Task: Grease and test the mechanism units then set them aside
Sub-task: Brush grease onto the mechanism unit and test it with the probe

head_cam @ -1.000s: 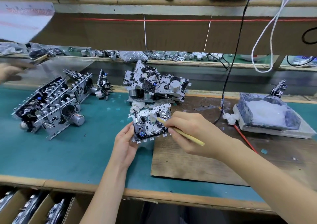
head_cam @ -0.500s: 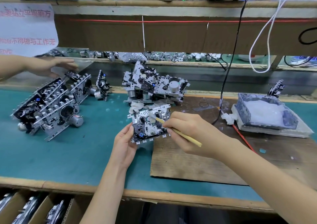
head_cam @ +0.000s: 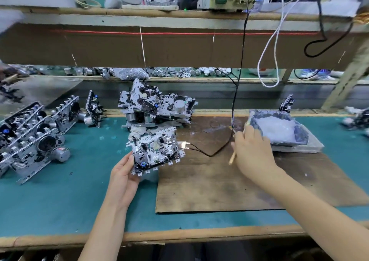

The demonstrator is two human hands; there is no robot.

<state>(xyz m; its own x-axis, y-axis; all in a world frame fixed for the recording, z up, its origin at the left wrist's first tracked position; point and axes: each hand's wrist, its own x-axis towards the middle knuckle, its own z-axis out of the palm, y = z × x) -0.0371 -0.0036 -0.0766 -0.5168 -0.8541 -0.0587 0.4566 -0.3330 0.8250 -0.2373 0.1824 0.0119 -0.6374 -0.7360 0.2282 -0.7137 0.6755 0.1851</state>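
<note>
Both hands grasp: left hand (head_cam: 124, 173) holds the mechanism unit (head_cam: 155, 152), right hand (head_cam: 253, 151) the brush (head_cam: 232, 159); dip lightly in the grease tray (head_cam: 300, 136).

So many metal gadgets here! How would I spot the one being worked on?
Find the brown board on the green mat. At its upper left corner, a mechanism unit is held by the left hand. Unlike the piled units behind and left, it alone is hand-held, with a black wire reaching its right side.
</note>
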